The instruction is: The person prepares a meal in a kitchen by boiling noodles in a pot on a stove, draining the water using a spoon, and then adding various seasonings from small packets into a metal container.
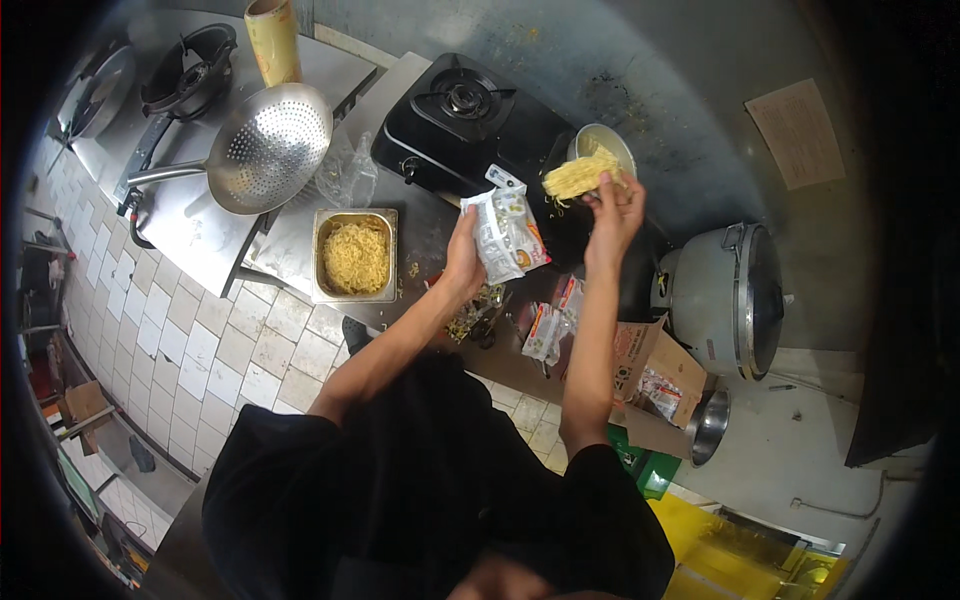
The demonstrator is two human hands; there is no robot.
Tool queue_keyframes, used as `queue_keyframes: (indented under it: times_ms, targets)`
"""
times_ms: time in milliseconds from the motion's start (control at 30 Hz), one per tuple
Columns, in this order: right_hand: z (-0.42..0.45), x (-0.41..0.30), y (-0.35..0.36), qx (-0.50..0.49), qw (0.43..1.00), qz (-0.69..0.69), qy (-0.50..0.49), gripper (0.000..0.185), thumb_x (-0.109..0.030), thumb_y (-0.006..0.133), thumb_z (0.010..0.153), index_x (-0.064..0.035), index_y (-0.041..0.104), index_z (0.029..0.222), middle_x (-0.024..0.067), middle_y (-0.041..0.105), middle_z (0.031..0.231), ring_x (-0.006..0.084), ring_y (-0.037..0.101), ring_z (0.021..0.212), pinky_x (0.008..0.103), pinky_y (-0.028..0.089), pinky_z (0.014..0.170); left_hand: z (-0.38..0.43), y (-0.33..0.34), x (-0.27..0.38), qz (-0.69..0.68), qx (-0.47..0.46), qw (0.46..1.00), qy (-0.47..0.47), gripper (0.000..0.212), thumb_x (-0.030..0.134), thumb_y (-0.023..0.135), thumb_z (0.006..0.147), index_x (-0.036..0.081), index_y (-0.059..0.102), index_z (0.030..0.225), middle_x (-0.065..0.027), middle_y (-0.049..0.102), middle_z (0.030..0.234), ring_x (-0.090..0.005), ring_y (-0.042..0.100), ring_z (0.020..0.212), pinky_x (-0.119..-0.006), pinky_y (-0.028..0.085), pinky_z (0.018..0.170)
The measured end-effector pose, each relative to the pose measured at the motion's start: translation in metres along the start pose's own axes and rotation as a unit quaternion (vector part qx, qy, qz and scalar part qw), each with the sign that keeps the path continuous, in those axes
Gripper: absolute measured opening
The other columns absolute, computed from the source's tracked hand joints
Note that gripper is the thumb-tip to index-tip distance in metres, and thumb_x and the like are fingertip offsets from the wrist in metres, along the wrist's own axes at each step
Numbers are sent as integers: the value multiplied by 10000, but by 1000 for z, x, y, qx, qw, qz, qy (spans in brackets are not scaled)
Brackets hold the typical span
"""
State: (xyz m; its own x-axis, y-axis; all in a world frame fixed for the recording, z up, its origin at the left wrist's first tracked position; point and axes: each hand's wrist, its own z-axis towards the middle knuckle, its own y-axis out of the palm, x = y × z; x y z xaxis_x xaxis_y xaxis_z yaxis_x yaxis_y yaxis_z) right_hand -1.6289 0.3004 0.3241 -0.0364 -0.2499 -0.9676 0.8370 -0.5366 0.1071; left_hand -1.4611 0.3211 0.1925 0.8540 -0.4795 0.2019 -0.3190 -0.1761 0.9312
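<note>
My left hand grips an instant noodle packet over the front of the counter. In my right hand is a block of dried noodles, held by its edge at the mouth of a round metal pot; the pot's lower part is hidden. A square metal container of noodles stands left of my left hand. Between my forearms, more noodle packets and small seasoning sachets lie on the counter beside scissors.
A black gas stove stands behind my hands. A perforated steel skimmer and crumpled clear plastic lie to the left. On the right are an open cardboard box of packets, a large lidded cooker and a steel bowl.
</note>
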Motion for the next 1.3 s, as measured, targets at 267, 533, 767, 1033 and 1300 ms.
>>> queue_keyframes:
  times_ms: [267,533,767,1033,1300]
  targets:
    - [210,94,-119,65,877,-464,-110,288,-222,772,875,-15,696,1059,117,727,879,153,689,810,306,536,721,-24,-13,18,97,65,992,40,347,194,510,1029,73,465,1351,-115,619,1239,-256,645,1106,-439,541,948]
    - [258,129,-105,-81,830,-540,-117,355,-287,728,900,-41,700,1155,154,731,966,269,712,896,367,541,796,-28,-20,5,131,96,987,13,372,190,511,1033,55,450,1374,-124,613,1257,-257,639,1121,-439,537,942]
    - [-19,38,-65,-221,935,-254,110,541,-291,785,864,-18,601,1293,142,673,1135,265,682,920,362,533,828,-27,-21,-20,178,83,980,-19,371,143,543,1006,67,447,1356,-116,629,1215,-242,656,1074,-404,555,920]
    - [-209,151,-159,9,972,-138,191,696,-87,804,837,-5,446,1428,143,563,1359,242,558,1228,351,445,1037,-45,-50,-95,537,3,844,-7,419,252,703,932,18,555,1246,-93,649,1125,-169,598,988,-316,485,890]
    - [-157,104,-147,4,861,-509,23,483,-163,758,889,-40,561,1313,150,647,1228,223,631,1098,336,490,936,-121,-89,108,681,171,590,398,175,154,643,975,25,645,1093,-79,675,1012,-177,627,891,-326,515,785]
